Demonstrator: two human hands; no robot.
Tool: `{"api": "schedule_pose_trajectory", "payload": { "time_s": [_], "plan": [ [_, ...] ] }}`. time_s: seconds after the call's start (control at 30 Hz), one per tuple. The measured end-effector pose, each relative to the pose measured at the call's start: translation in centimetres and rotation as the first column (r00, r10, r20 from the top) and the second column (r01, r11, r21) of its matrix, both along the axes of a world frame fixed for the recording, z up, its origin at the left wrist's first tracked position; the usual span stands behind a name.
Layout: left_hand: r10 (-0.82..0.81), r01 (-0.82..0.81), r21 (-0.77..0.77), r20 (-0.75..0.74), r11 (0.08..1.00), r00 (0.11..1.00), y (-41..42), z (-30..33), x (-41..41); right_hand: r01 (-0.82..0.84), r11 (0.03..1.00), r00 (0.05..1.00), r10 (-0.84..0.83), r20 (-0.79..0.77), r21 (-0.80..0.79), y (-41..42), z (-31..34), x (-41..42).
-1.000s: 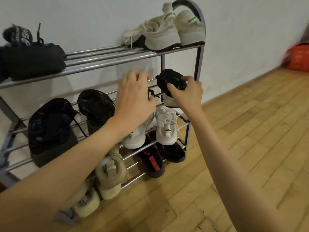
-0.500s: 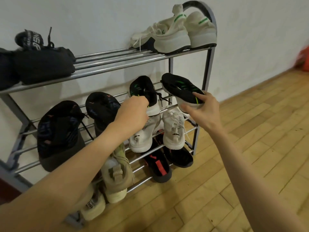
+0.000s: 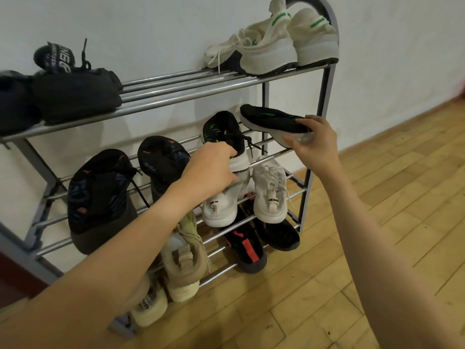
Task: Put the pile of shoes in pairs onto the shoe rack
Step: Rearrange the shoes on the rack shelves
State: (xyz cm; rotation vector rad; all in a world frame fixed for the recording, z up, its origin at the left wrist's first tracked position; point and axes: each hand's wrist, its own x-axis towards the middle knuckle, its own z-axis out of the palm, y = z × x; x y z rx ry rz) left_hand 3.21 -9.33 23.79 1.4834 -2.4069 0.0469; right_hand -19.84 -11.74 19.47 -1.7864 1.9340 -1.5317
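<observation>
Grey metal tiered shoe rack [image 3: 324, 102] carries cream sneakers up top and white ones lower down. My left hand [image 3: 214, 170] is closed on the heel of a black green-accented sneaker [image 3: 222, 129] on the second tier; my right hand [image 3: 314, 142] grips its raised black white-soled mate [image 3: 271, 119].

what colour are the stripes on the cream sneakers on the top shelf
Green, on the cream sneakers near the heel; head view.

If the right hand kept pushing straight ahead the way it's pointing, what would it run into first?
Probably the white wall behind the grey metal shoe rack. The right hand holds a black green-streaked sneaker aimed between shelves; depth is unclear.
</observation>
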Motion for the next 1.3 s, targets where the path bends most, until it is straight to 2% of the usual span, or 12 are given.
{"api": "schedule_pose_trajectory", "payload": {
  "time_s": [0.2,0.27,0.4,0.47,0.8,1.07,1.2,1.3],
  "plan": [
    [0.001,-0.003,-0.079,-0.027,0.997,1.000,0.5,-0.2,-0.6,0.046,0.998,0.995,-0.050,-0.088,-0.047,0.5,-1.2,-0.5],
    [0.009,-0.015,-0.125,-0.045,0.992,0.999,1.1,-0.1,-1.3,-0.002,0.999,0.996,-0.001,-0.091,-0.035,0.8,-1.3,-0.7],
    [0.015,-0.037,-0.229,-0.097,0.973,0.995,1.8,-0.6,-3.2,-0.152,0.988,0.988,0.152,-0.001,0.033,1.8,-1.1,-1.8],
    [0.029,-0.053,-0.256,-0.097,0.965,0.995,2.0,-1.1,-4.4,-0.183,0.982,0.983,0.184,-0.018,0.055,2.1,-1.0,-2.2],
    [0.062,-0.072,-0.335,-0.040,0.940,0.997,1.3,-1.8,-8.0,-0.071,0.997,0.993,0.075,-0.096,0.039,1.5,-1.5,-2.5],
    [0.030,-0.011,-0.350,0.050,0.937,0.998,1.0,-1.8,-10.2,-0.046,0.998,0.998,0.044,-0.038,-0.045,0.7,-2.6,-2.2],
    [-0.010,0.015,-0.353,0.016,0.936,1.000,0.5,-2.7,-9.7,-0.063,0.996,0.997,0.060,-0.043,-0.070,0.6,-3.3,-2.0],
    [-0.073,0.058,-0.298,-0.040,0.953,0.996,0.2,-2.6,-9.2,-0.046,0.998,0.997,0.043,-0.067,-0.047,0.6,-3.7,-1.7]
  ]
}}
